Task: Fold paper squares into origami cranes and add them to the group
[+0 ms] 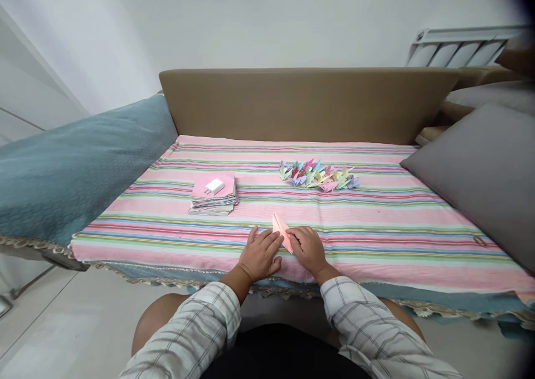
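Both hands rest at the near edge of the striped cloth (pixel 376 223). The left hand (pixel 259 254) lies flat, fingers spread, pressing beside the folded pink paper (pixel 282 233); the right hand (pixel 308 248) curls loosely, fingertips pinning the paper's lower right end. The paper lies between them, its long axis slanting up and away to the left. Farther back sit a paper stack (pixel 213 199) bearing a white charger (pixel 214 186), and a pile of paper cranes (pixel 318 175).

no readable text, labels, brands or numbers on anything
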Motion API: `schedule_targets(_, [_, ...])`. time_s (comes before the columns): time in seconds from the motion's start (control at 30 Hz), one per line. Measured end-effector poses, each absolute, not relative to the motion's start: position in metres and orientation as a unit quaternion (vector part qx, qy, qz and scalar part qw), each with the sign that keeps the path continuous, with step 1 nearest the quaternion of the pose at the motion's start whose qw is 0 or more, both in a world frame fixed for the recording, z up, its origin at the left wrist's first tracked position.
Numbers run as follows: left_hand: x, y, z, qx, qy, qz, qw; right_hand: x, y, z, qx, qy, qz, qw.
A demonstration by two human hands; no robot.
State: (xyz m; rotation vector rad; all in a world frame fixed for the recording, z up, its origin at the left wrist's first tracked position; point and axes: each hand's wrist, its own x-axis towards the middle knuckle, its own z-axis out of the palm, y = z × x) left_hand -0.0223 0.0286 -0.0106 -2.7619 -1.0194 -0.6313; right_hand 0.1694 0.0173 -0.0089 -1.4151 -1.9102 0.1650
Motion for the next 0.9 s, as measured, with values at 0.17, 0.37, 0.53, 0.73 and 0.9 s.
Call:
schedule_targets(0.17, [-0.022,0.0276,-0.0083,-0.919,-0.334,-0.203,0.052,0.1675,0.0193,-0.0104,-0.565,-0.748,0.042,0.347])
schedule_targets(0.37, [-0.0214,0.0284,-0.0077,-0.916,-0.334,-0.217,0.049,0.1689,0.0207,-0.0074,-0.564,-0.749,0.063,0.341])
schedule_targets(0.53, [-0.0225,0.032,-0.0085,-0.909,-0.339,-0.239,0.029,0.1689,0.019,-0.0055,-0.57,-0.741,0.064,0.349])
schedule_targets(0.73, [-0.0221,0.0333,-0.0068,-0.903,-0.349,-0.248,0.012,0.1683,0.0172,-0.0082,-0.561,-0.754,0.048,0.34])
schedule_targets(0.9, [-0.0212,0.033,-0.0064,-0.904,-0.344,-0.252,0.012,0.1675,0.0169,-0.0084,-0.556,-0.754,0.027,0.349])
